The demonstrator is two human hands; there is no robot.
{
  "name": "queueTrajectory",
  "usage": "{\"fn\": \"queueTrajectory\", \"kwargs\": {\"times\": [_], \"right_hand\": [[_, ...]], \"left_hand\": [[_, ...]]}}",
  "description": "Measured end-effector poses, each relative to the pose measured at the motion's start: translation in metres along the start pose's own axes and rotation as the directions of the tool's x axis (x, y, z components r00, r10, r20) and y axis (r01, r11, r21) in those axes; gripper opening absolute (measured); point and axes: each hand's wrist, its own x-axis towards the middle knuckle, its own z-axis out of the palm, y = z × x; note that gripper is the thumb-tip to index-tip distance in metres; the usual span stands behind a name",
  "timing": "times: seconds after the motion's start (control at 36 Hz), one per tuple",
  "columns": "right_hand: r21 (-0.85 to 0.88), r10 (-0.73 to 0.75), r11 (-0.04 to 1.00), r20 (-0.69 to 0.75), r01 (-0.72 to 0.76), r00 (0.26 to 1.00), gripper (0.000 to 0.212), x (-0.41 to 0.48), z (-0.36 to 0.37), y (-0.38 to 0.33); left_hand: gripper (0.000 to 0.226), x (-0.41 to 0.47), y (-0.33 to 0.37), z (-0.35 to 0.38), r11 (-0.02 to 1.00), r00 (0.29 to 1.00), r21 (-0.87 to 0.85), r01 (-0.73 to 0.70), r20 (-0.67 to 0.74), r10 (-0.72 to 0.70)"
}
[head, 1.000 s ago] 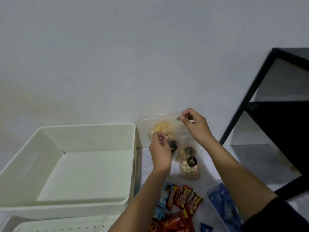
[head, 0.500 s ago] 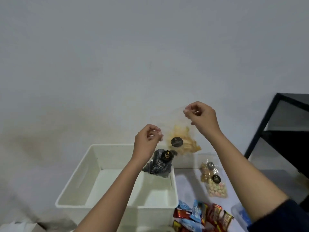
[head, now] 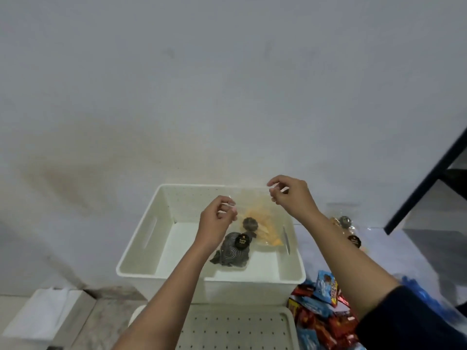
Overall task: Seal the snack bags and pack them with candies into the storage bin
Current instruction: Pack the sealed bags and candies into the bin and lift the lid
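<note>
Both hands pinch the top edge of a clear plastic chip bag (head: 265, 223), the left hand (head: 217, 221) at its left corner and the right hand (head: 293, 198) at its right. It hangs over the white storage bin (head: 151, 273), towards the far right wall. A dark swirl-patterned snack bag (head: 232, 256) is below the left hand. Smooth bin floor shows to the left. Glossy wrapped candies (head: 321, 311) are heaped near right.

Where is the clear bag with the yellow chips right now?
In the head view, the chip bag hangs over the white storage bin, top edge pinched by left hand and right hand, beside a dark swirl-patterned bag.
</note>
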Motion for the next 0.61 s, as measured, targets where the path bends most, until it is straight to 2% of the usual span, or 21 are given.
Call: {"fn": "queueTrajectory", "kwargs": {"times": [0.14,0.19,0.33,0.44,0.61], "right_hand": [[-0.132,-0.008,0.991,0.062,0.016,0.998,0.016,0.014,0.01,0.032],[-0.186,-0.052,0.98,0.105,0.071,0.993,0.013,0.019,0.013,0.04],[-0.494,-0.178,0.831,0.2,0.256,0.964,0.016,0.037,0.016,0.055],[-0.571,-0.166,0.784,0.188,0.246,0.968,0.02,0.047,0.019,0.061],[-0.646,-0.128,0.744,0.113,0.17,0.985,0.023,0.057,0.022,0.068]], "left_hand": [[0.012,0.006,-0.03,0.033,0.989,0.996,-0.12,0.092,-0.011,-0.094],[0.009,0.012,-0.037,0.045,0.987,0.995,-0.127,0.1,0.008,-0.099],[0.008,0.026,-0.055,0.062,0.981,0.982,-0.084,0.176,-0.055,-0.181],[0.015,0.034,-0.065,0.063,0.961,0.947,-0.06,0.269,-0.168,-0.275],[0.011,0.049,-0.063,0.07,0.968,0.931,0.029,0.25,-0.283,-0.232]]}}
